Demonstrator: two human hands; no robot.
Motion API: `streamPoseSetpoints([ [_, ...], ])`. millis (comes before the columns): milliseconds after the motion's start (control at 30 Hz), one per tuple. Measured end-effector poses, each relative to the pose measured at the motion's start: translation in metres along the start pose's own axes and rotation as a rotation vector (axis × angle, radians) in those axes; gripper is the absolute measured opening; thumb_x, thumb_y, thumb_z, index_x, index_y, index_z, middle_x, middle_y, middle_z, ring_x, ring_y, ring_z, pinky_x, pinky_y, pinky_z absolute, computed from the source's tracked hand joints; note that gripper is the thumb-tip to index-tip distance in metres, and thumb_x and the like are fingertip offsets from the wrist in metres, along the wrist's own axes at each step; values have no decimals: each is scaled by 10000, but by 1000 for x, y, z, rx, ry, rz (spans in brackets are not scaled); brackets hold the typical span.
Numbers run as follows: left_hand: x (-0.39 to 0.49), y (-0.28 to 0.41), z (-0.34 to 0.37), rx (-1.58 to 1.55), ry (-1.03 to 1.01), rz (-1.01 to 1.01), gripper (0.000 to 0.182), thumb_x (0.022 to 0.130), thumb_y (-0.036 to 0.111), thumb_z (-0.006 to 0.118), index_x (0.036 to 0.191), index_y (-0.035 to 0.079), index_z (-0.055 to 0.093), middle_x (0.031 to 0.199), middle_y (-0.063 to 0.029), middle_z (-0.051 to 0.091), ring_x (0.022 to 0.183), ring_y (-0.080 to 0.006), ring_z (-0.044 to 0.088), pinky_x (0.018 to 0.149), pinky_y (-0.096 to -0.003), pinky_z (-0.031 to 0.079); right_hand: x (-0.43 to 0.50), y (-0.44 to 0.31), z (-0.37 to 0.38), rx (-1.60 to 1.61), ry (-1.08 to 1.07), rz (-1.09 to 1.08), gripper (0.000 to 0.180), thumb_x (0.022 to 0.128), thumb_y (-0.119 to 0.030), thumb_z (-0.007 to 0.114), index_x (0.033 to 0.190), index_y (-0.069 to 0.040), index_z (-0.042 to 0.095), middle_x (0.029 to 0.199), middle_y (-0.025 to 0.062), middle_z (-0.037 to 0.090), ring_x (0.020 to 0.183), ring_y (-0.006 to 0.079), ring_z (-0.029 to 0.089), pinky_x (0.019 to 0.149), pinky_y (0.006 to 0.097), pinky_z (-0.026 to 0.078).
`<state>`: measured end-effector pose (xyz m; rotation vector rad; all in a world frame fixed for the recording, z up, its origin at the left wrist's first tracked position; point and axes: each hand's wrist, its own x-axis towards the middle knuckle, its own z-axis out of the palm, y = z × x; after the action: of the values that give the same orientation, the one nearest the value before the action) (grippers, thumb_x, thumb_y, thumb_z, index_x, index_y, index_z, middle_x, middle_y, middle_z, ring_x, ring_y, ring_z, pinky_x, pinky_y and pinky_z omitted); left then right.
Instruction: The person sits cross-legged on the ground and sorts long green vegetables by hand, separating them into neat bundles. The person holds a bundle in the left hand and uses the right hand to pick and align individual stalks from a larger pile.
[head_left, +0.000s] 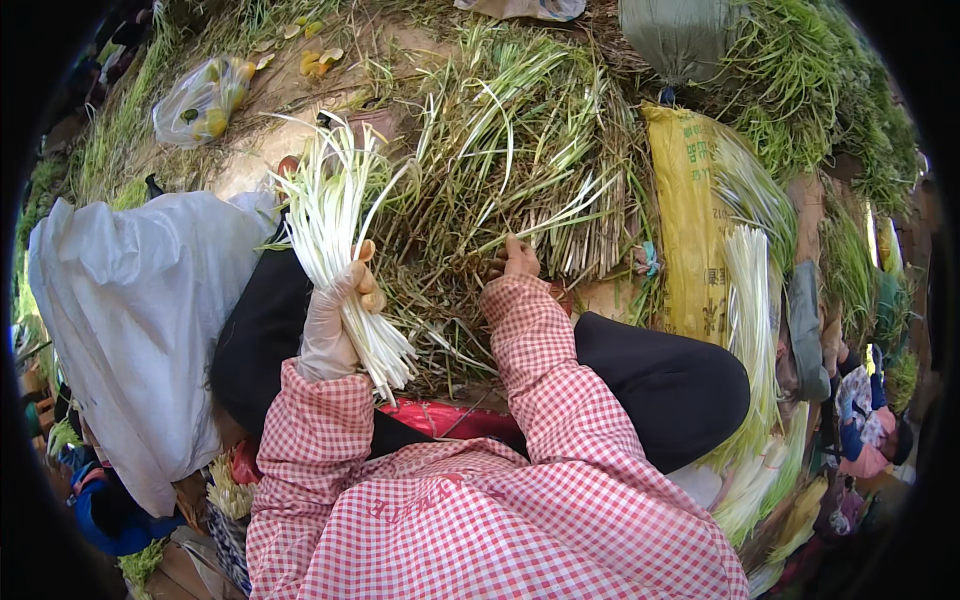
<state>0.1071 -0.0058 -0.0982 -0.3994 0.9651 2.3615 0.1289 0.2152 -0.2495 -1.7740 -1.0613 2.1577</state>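
My left hand, in a thin clear glove with bare-looking orange fingertip covers, is closed around a bunch of long white-stemmed stalks, probably blanched chives or young garlic. Their cut ends point down towards my lap, and the leafy tips fan out upwards. My right hand is low over a large heap of loose green and dried stalks. Its fingers are bent, and one pale green stalk crosses at the fingertips. Whether the fingers pinch it is hard to make out, since the hand's back hides the grip.
A white woven sack stands by my left knee. To the right, a yellow printed sack lies beside neat white stalks. A clear bag of yellow-orange fruit is at upper left. People sit at both edges, including one at right.
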Motion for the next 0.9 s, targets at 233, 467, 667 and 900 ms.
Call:
streamPoseSetpoints([
  [233, 12, 1, 33, 265, 203, 137, 329, 772, 71, 711, 1075, -9, 610, 872, -73, 664, 597, -82, 561, 520, -195, 435, -42, 1, 22, -199, -591, -469, 157, 903, -186, 582, 924, -31, 600, 745, 41, 608, 642, 127, 583, 558, 283, 474],
  [467, 10, 2, 63, 432, 194, 221, 299, 751, 60, 724, 1030, -14, 645, 793, -33, 644, 562, -77, 530, 514, -203, 411, -126, -36, 36, -367, -1037, -680, 99, 866, -97, 570, 873, 2, 582, 768, 19, 551, 662, 90, 510, 616, 246, 426],
  [667, -15, 7, 81, 479, 214, 273, 293, 754, 42, 720, 1032, -18, 648, 826, -38, 668, 576, -61, 543, 521, -187, 418, -162, -51, 24, -195, -1116, -482, 204, 893, -204, 614, 967, -15, 594, 768, 18, 606, 634, 74, 522, 588, 226, 429],
  [900, -43, 32, 94, 479, 251, 481, 261, 695, 34, 771, 933, 1, 669, 848, -83, 690, 478, -70, 528, 446, -187, 411, -160, -30, 22, -189, -867, -562, 219, 935, -238, 559, 878, -34, 615, 607, 5, 514, 521, 84, 454, 475, 263, 383],
])
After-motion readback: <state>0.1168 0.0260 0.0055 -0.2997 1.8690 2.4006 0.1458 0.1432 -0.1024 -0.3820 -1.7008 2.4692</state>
